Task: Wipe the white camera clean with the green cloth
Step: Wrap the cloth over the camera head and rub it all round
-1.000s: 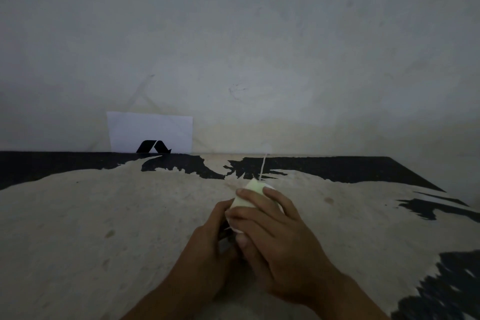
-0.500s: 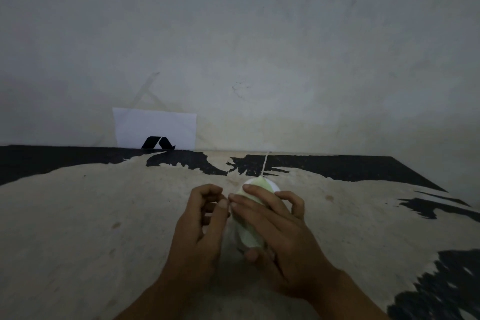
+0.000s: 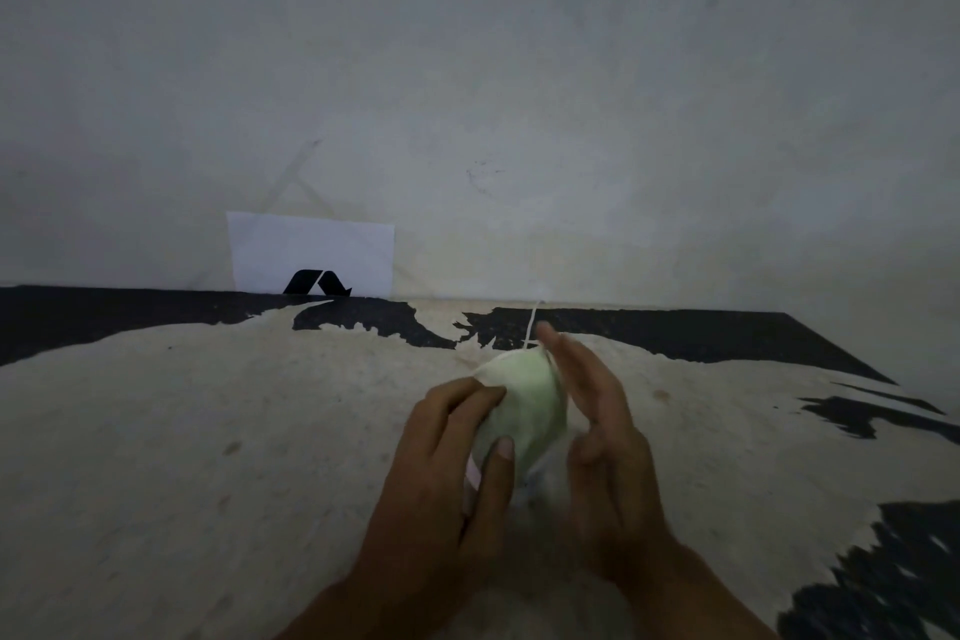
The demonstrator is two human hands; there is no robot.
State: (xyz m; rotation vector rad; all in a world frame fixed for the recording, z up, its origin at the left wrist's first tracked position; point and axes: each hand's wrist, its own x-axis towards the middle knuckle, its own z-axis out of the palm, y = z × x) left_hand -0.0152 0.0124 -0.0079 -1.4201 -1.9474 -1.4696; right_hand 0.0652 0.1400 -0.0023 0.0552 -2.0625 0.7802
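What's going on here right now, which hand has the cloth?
A person is working over a worn, patchy table in dim light. Both hands are cupped around a rounded pale object, apparently the white camera with the green cloth draped over it. The left hand grips its near left side, thumb pressed on the cloth; the right hand lies open-fingered against its right side. A thin white cord runs from it toward the wall. A white card with a black logo leans against the wall.

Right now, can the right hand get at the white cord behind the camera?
Probably yes. The right hand stands open beside the green cloth, its fingertips close to the white cord, and nothing lies between them. The left hand steadies the cloth-covered bundle.
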